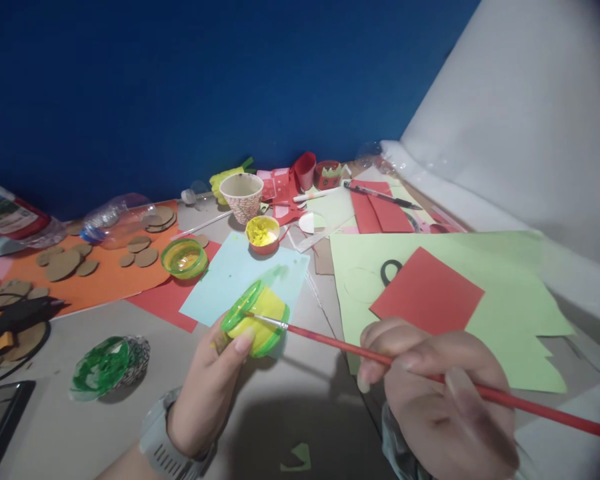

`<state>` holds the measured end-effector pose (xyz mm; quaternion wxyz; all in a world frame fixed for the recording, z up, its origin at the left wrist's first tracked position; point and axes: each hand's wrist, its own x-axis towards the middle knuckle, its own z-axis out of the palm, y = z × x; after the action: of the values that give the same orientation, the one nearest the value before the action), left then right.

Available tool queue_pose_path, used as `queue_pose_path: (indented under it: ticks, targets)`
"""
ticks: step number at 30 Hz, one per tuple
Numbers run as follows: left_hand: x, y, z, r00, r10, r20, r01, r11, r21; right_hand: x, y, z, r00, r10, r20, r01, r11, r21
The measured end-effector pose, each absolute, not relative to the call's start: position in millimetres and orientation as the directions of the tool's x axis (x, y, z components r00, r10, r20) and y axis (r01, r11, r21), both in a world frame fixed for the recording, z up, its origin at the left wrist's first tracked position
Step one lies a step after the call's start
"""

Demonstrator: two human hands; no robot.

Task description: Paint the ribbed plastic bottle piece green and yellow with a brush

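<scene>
My left hand (213, 383) is wrapped round a small cup (267, 313) painted yellow with green bands at its rim and base. The cup lies tilted above a light blue sheet (217, 280) that has green smears. In my right hand (430, 393) is a long red paintbrush (337, 343), pinched between the fingers. Its bristles touch the cup's side near the green rim. Behind the cup stands a small container of yellow paint (263, 233). A crumpled cup with green paint (103, 367) lies at the left.
A yellow-green bowl (184, 259) and a patterned paper cup (243, 197) stand behind. Cardboard discs (64, 265) lie on orange paper (110, 283) at the left. At the right, a red square (427, 290) rests on green paper (510, 287). A bottle (15, 213) is at the far left.
</scene>
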<state>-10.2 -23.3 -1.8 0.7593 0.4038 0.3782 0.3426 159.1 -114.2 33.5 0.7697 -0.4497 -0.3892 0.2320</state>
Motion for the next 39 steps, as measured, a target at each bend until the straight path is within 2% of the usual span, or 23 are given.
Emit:
queue_pose_path:
  ticks: [3,8,12,17,21,26,31,36,39]
  targets:
    - [-10.2,-23.8,-2.2,0.476,0.828,-0.296,-0.222,0.439,0.871,158.8,-114.1,33.2,0.626,0.672,0.396,0.015,0.498,-0.867]
    - [-9.9,-24.3,-1.3,0.482,0.822,-0.303,-0.219,0.448,0.867,159.5,-114.3,32.3,0.513,0.750,0.417,-0.037,0.505,-0.862]
    - [-10.3,-24.0,-1.7,0.455,0.833,-0.314,-0.206,0.441,0.873,160.2,-113.9,31.2,0.589,0.689,0.422,0.020,0.510,-0.860]
    - [-8.3,-23.8,-1.0,0.477,0.836,-0.272,-0.214,0.411,0.886,158.9,-116.7,27.5,0.485,0.740,0.466,-0.008,0.537,-0.844]
    - [-7.5,-23.7,-1.3,0.475,0.832,-0.288,-0.227,0.432,0.873,160.6,-116.7,27.6,0.534,0.726,0.434,-0.014,0.521,-0.853]
    - [-9.7,-23.2,-5.4,0.483,0.837,-0.258,-0.242,0.411,0.879,160.9,-115.1,27.1,0.479,0.726,0.493,-0.011,0.567,-0.824]
    - [-11.6,-23.7,-7.0,0.485,0.834,-0.264,-0.233,0.414,0.880,162.0,-114.8,27.0,0.528,0.690,0.496,0.022,0.572,-0.820]
    - [-10.6,-23.2,-8.8,0.505,0.831,-0.232,-0.253,0.399,0.881,158.4,-116.0,22.4,0.357,0.721,0.594,0.075,0.612,-0.787]
    - [-8.4,-22.7,-9.1,0.476,0.850,-0.226,-0.237,0.372,0.898,157.4,-117.0,18.3,0.315,0.725,0.613,0.098,0.618,-0.780]
